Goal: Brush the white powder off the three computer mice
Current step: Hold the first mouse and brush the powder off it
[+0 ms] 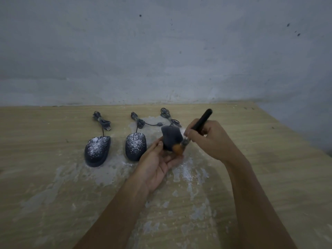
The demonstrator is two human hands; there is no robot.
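1. While it is held just above the wooden counter (pixel 269 168), slightly right of the frame's centre, the third mouse (pixel 169 141) stands tilted up on end, its dark shell blurred.
2. The left hand (pixel 158 159) reaches in from 7 o'clock, palm up. Its grip is curled round the lower end of that mouse, with the thumb on the 9 o'clock side and the fingers underneath.
3. The brush (pixel 201 123) has a black handle pointing to 1 o'clock. Its orange-tinted bristles (pixel 177 149) touch the mouse's lower edge at about 5 o'clock.
4. The right hand (pixel 210 139) comes in from 5 o'clock. Its grip pinches the brush handle low down, near the metal collar, like holding a pen.
5. At 9 o'clock from the held mouse, the middle mouse (pixel 136 146) lies flat on the counter, speckled with white. Farther out at 9 o'clock, the left mouse (pixel 98 150) lies flat too, dusted the same way.
6. At 12 o'clock from each mouse lies a bundled grey cord: the left cable (pixel 102 121), the middle cable (pixel 139 121) and the right cable (pixel 169 116).
7. White powder (pixel 186 171) is smeared over the counter around the mice and down towards 6 o'clock.
8. At 12 o'clock, a scuffed grey wall (pixel 161 51) rises behind the counter.
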